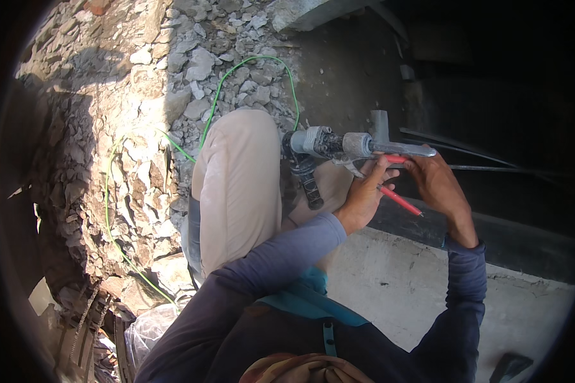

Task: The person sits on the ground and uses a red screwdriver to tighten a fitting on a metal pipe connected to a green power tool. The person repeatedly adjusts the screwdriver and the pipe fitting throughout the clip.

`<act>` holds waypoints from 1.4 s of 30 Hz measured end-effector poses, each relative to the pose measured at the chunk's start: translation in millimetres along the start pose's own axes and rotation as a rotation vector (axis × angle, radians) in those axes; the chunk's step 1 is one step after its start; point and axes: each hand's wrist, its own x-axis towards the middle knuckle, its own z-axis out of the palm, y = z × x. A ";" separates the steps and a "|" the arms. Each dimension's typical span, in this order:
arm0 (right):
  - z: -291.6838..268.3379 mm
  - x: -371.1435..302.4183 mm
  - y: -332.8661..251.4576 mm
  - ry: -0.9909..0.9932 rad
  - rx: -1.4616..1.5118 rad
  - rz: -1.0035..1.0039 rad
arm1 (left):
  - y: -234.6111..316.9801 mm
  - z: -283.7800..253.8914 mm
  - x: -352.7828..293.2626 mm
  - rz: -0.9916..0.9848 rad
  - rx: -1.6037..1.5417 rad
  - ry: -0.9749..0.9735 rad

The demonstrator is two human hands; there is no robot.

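Note:
A grey and black demolition hammer (329,145) lies across my lap, its flat metal chisel (406,149) pointing right. My left hand (364,198) is closed just below the chisel, with a slim red stick-like tool (399,200) in its fingers; a thin dark tip shows at the tool's lower right end. Right under the chisel is a second red piece (397,159), between both hands. Whether the two red parts belong together I cannot tell. Beside the chisel's tip, my right hand (437,185) has its fingers bent inward, and what they grip is mostly hidden.
Broken stone rubble (201,67) covers the ground at left and ahead. A green cable (108,217) loops over it to the hammer. Thin metal rods (492,168) lie at right in shadow. A concrete ledge (396,274) is beside me, with clear plastic (150,335) at lower left.

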 end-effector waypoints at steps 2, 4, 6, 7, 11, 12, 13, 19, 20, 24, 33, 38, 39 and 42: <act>3.1 2.3 7.1 0.008 0.004 -0.015 | 1.6 3.7 -0.8 0.005 -0.024 0.006; 0.0 4.6 9.3 -0.018 -0.041 -0.015 | 3.7 11.4 -3.5 0.003 -0.021 0.033; -5.1 6.9 7.2 -0.064 -0.065 0.053 | 8.5 21.5 -6.1 -0.011 -0.012 0.061; -9.3 9.8 1.1 -0.096 -0.068 0.116 | 10.7 24.2 -5.8 -0.018 -0.005 0.078; -30.6 11.2 -16.8 -0.259 0.063 0.196 | 10.3 20.2 -2.2 -0.001 -0.037 0.017; -37.4 9.9 -23.4 -0.310 -0.010 0.150 | 9.1 18.8 -1.0 -0.003 -0.044 0.040; -44.0 6.0 -30.4 -0.361 -0.082 0.109 | 10.0 21.3 -1.3 -0.009 -0.051 0.063; -25.8 0.4 -55.3 -0.438 -0.549 -0.026 | 11.7 29.9 -5.5 0.000 -0.160 0.049; -22.8 2.8 -57.2 -0.456 -0.566 -0.008 | 11.1 29.4 -4.8 -0.001 -0.173 0.046; -15.5 11.6 -52.1 -0.415 -0.455 0.023 | 12.1 28.4 -4.0 0.006 -0.192 0.078; -11.7 11.9 -55.7 -0.420 -0.419 0.044 | 8.5 18.8 4.0 0.051 -0.348 0.099; -4.0 5.5 -55.3 -0.390 -0.383 0.021 | -1.3 18.1 2.2 0.123 -0.247 0.149; -3.6 5.0 -56.9 -0.391 -0.393 0.021 | -3.1 17.1 1.4 0.126 -0.221 0.168; -4.7 5.6 -62.1 -0.396 -0.407 0.030 | 6.6 26.4 -3.5 0.117 -0.142 0.229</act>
